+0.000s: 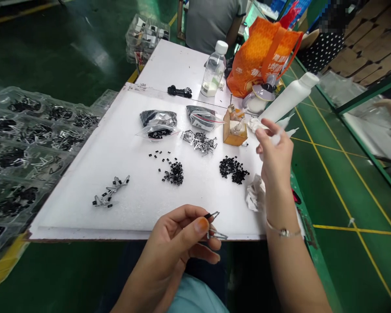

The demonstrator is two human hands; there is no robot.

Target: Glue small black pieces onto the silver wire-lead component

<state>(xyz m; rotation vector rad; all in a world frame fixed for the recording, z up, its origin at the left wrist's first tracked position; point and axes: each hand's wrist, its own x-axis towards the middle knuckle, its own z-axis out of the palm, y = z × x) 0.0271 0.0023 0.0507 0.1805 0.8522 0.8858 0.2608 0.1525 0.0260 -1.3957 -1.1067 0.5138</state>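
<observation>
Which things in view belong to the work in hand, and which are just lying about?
Probably part of the work:
held clips, in the left hand
loose clips
black bits, in two main piles
black-tipped clips
box, near the right hand (less sure)

Probably just lying about:
orange bag
clear bottle
white bottle
crumpled tissue

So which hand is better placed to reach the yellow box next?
Probably the right hand: it is raised near the yellow box, though it seems to hold something whitish. The left hand is farther off, by the near table edge, holding metal pieces.
</observation>
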